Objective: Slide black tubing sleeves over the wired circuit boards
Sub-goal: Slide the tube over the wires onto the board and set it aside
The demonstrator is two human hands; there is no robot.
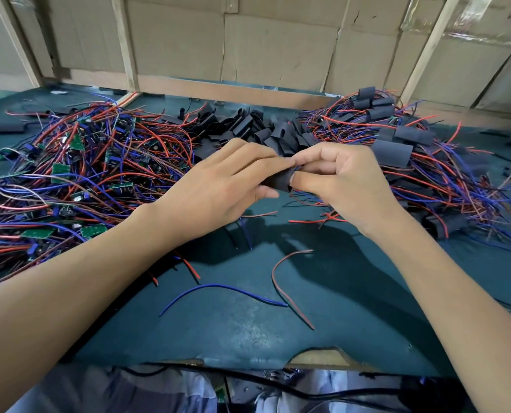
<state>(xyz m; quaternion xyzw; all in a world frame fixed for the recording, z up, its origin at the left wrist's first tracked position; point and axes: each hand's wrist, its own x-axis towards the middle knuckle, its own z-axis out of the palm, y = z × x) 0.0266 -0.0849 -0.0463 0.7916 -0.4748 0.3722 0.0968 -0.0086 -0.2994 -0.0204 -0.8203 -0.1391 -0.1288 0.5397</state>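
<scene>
Boards with red and blue wires (pixel 78 162) lie heaped at left; at centre the left hand (pixel 218 192) and right hand (pixel 346 180) meet, both pinching one black sleeve (pixel 278 181), with finished pieces (pixel 397 144) piled at right. Sleeving appears under way; next, probably, the sleeve must slide fully over its board, which is hidden. Green tabletop (pixel 248 323) is backed by cardboard walls (pixel 278 46).
</scene>
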